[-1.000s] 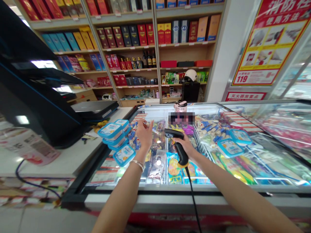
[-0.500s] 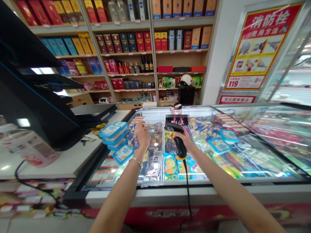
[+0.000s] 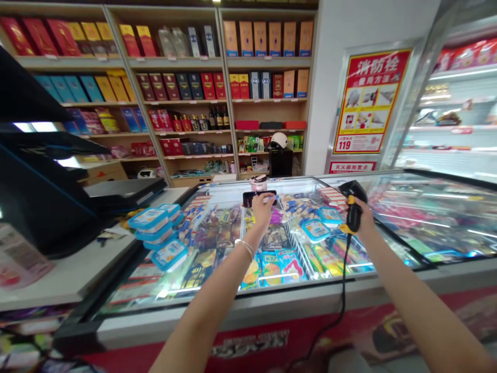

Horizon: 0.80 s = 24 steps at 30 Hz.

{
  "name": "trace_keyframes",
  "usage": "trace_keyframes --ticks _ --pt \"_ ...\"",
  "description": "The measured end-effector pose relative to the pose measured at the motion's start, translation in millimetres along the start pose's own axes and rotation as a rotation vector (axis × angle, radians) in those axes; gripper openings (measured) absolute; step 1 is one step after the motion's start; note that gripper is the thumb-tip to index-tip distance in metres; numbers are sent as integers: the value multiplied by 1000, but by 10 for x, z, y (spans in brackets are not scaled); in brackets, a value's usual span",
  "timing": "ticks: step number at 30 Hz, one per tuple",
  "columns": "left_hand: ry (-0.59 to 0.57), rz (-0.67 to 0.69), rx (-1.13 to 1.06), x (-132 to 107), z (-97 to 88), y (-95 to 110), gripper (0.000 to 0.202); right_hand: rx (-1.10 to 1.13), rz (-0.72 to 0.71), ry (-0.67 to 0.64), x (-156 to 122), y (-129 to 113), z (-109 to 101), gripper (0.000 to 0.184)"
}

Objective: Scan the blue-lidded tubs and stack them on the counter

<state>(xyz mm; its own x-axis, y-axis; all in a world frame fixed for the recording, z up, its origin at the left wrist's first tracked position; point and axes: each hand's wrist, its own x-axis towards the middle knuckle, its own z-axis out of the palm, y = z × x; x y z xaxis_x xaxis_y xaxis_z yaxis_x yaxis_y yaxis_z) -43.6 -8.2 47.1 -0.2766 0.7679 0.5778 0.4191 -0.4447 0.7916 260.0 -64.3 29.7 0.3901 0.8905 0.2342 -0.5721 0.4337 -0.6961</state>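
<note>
My left hand (image 3: 262, 208) is in front of a dark-screened phone (image 3: 247, 200), its fingers partly spread near the phone's right side. Whether the fingertips touch the screen is unclear. The phone stands sideways against a pink tub (image 3: 258, 183) on the freezer's glass top. My right hand (image 3: 365, 220) is wrapped round the handle of a black and yellow barcode scanner (image 3: 354, 215), held above the glass with its cable hanging down. Blue-lidded tubs (image 3: 155, 235) are stacked at the left, and two more blue-lidded tubs (image 3: 316, 230) lie between my hands.
The chest freezer (image 3: 174, 313) spans the front, with packaged goods below its glass. A counter (image 3: 70, 280) at the left carries a black checkout machine (image 3: 42, 191) and a pink-and-white container (image 3: 19, 259). Shelves (image 3: 174, 106) of boxes and bottles line the back wall.
My left hand has moved right from near the stacked tubs to the phone. My right hand has carried the scanner right, away from the phone. The view has shifted right.
</note>
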Motion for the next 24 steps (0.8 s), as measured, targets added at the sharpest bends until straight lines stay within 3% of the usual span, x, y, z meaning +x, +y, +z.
trace_keyframes --ticks 4,8,15,19,24 --pt "-201 40 34 -188 638 297 17 175 75 107 16 51 -267 12" --pt "-274 67 193 -305 955 351 24 243 104 140 -5 65 -319 9" --pt "-382 85 369 -351 1084 329 31 212 105 136 -4 65 -264 11" --pt "-468 185 455 -333 1069 339 32 202 95 138 5 64 -279 12" --pt "-580 205 521 -340 1007 363 33 143 111 155 26 78 -300 13"
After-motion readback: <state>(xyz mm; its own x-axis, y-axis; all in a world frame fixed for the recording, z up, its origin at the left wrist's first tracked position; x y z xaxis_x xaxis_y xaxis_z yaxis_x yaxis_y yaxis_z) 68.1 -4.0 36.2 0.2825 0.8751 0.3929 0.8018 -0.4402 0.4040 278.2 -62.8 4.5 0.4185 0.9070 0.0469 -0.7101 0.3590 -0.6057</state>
